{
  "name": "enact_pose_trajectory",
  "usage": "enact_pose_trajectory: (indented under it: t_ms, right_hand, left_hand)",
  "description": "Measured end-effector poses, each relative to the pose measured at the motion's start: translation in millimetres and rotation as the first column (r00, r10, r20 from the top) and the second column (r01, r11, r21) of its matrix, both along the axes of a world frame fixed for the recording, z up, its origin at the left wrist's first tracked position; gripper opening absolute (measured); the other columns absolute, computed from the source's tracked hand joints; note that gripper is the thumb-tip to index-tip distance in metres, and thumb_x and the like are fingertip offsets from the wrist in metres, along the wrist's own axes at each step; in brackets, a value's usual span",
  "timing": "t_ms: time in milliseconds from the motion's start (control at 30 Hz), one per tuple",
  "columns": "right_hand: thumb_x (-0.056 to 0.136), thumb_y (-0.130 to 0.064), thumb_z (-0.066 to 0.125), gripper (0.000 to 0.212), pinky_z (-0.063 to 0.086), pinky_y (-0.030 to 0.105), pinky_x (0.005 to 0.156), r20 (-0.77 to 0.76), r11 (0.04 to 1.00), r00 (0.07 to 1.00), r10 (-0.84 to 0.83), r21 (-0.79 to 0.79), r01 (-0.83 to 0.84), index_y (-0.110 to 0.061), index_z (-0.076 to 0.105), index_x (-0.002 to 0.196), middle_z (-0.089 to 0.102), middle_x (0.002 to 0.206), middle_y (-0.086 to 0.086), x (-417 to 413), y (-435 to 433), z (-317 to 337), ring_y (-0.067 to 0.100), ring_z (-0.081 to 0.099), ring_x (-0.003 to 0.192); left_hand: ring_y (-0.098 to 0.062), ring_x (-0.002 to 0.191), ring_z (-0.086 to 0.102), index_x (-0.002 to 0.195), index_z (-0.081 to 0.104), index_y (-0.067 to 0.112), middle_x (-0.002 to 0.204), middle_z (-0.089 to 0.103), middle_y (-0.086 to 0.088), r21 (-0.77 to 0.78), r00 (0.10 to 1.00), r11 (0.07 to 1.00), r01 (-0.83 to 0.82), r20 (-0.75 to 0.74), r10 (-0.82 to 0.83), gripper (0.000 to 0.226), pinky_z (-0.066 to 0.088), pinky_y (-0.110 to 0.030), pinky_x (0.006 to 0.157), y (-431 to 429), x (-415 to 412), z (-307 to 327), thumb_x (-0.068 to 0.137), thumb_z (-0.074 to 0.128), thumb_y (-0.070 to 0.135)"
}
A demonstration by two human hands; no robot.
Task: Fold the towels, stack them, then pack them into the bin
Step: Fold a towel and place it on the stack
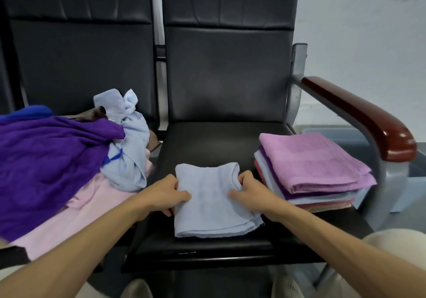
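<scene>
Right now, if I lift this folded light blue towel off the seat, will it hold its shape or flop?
Probably floppy: the light blue towel is soft cloth with wavy, loose edges, so its layers would likely sag between the left hand and right hand. It looks thin, so probably light.

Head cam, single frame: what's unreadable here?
Grey bin: head view, mostly behind the armrest and the folded stack; contents unseen.
Unfolded pile: cut off by the left edge, layers overlap; towel count unclear.
Folded stack: lower towels show only their edges.
Left hand, right hand: some fingers hidden under the light blue towel.
</scene>
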State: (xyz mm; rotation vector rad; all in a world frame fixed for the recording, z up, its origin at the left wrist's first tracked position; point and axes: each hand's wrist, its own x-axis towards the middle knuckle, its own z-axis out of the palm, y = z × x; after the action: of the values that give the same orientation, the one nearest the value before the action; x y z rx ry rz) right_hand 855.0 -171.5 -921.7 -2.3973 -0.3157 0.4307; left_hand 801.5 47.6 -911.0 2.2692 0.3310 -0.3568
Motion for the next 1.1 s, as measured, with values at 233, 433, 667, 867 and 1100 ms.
enact_pose_trajectory:
  t_ms: [233, 433, 667, 867, 1100]
  right_hand:
    - [0.094, -0.018, 0.051, 0.034, 0.047, 0.033, 0.077, 0.318, 0.992, 0.947, 0.043, 0.097, -0.078, -0.021, 0.034, 0.123, 0.061, 0.106, 0.002, -0.8, 4.7, 26.6, 0.018, 0.058, 0.087]
    - [0.093, -0.015, 0.053, 0.034, 0.044, 0.034, 0.073, 0.457, 0.972, 0.882, -0.117, 0.237, 0.006, -0.022, 0.038, 0.122, 0.062, 0.104, 0.003, 22.9, -48.8, 83.6, 0.021, 0.059, 0.089]
    - [0.096, -0.018, 0.053, 0.036, 0.037, 0.028, 0.056, 0.523, 0.975, 0.823, -0.222, 0.099, 0.2, -0.017, 0.035, 0.127, 0.057, 0.087, 0.0, 50.6, -150.8, 126.7, 0.015, 0.055, 0.068]
    - [0.097, -0.013, 0.048, 0.039, 0.04, 0.033, 0.069, 0.429, 0.963, 0.89, -0.151, -0.14, 0.231, -0.007, 0.029, 0.131, 0.061, 0.092, 0.013, 59.0, -182.3, 100.6, 0.018, 0.054, 0.071]
    - [0.091, -0.008, 0.044, 0.043, 0.039, 0.033, 0.085, 0.518, 0.855, 0.855, 0.023, -0.453, 0.251, -0.002, 0.033, 0.132, 0.05, 0.124, 0.019, 59.8, -175.8, 83.6, 0.033, 0.049, 0.111]
  left_hand:
    - [-0.017, 0.096, 0.063, 0.104, 0.045, 0.021, 0.109, 0.059, -0.003, -0.228, 0.967, 0.966, -0.125, 0.188, 0.17, 0.016, 0.058, -0.03, 0.064, 0.5, -3.5, 11.6, 0.093, 0.056, 0.018]
    - [-0.016, 0.091, 0.064, 0.105, 0.046, 0.022, 0.105, 0.062, -0.002, -0.3, 0.879, 0.95, -0.085, 0.426, 0.214, 0.017, 0.053, -0.028, 0.058, -50.3, 24.1, 54.9, 0.093, 0.058, 0.017]
    - [-0.012, 0.092, 0.062, 0.109, 0.048, 0.02, 0.106, 0.06, 0.001, -0.371, 0.889, 0.928, 0.041, 0.437, 0.136, 0.02, 0.049, -0.02, 0.056, -154.5, 81.4, 86.5, 0.092, 0.058, 0.019]
    - [-0.016, 0.085, 0.062, 0.096, 0.048, 0.017, 0.102, 0.06, -0.004, -0.414, 0.963, 0.909, 0.049, 0.26, 0.067, 0.01, 0.054, -0.025, 0.054, -195.1, 94.2, 63.0, 0.092, 0.057, 0.016]
    - [-0.018, 0.072, 0.063, 0.106, 0.046, 0.014, 0.098, 0.062, -0.011, -0.417, 0.986, 0.902, 0.114, 0.161, -0.05, 0.015, 0.055, -0.027, 0.055, -184.9, 82.0, 64.2, 0.094, 0.055, 0.017]
